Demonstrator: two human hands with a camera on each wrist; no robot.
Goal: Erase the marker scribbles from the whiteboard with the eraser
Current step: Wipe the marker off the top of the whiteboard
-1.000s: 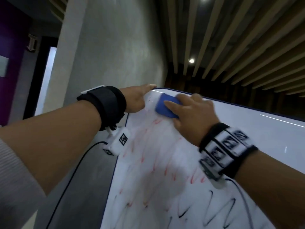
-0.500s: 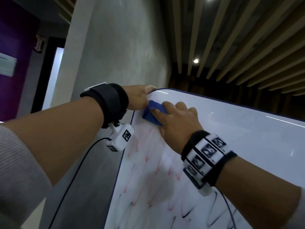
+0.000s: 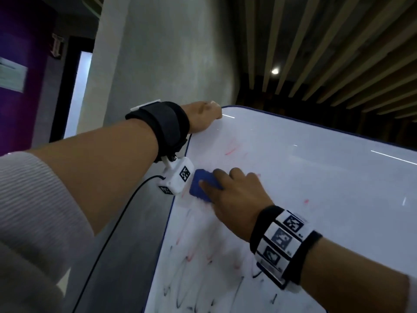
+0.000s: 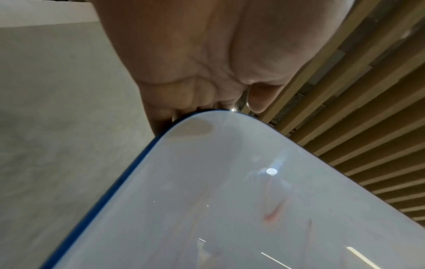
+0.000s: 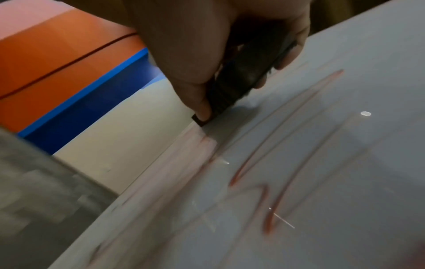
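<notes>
A whiteboard point(image 3: 316, 177) with a dark blue rim fills the right of the head view. My right hand point(image 3: 234, 195) grips a blue eraser point(image 3: 200, 186) and presses it flat on the board near the left edge. In the right wrist view the eraser point(image 5: 239, 85) looks dark, pinched between thumb and fingers. Faint red smears point(image 3: 232, 150) lie above the eraser; red and black scribbles point(image 3: 203, 279) remain below it. Red strokes point(image 5: 266, 205) show close up. My left hand point(image 3: 203, 118) grips the board's top left corner point(image 4: 195, 116), fingers curled behind the rim.
A grey concrete wall point(image 3: 158, 64) stands behind the board on the left. A black cable point(image 3: 112, 233) hangs from my left wrist device point(image 3: 178, 179), close beside the eraser. Wooden ceiling slats point(image 3: 338, 53) run overhead. A purple wall point(image 3: 22, 64) is at far left.
My right hand has swept the eraser from the board's top, first left, then down along the left edge. Red marks near the top have faded. My left hand stays on the corner.
</notes>
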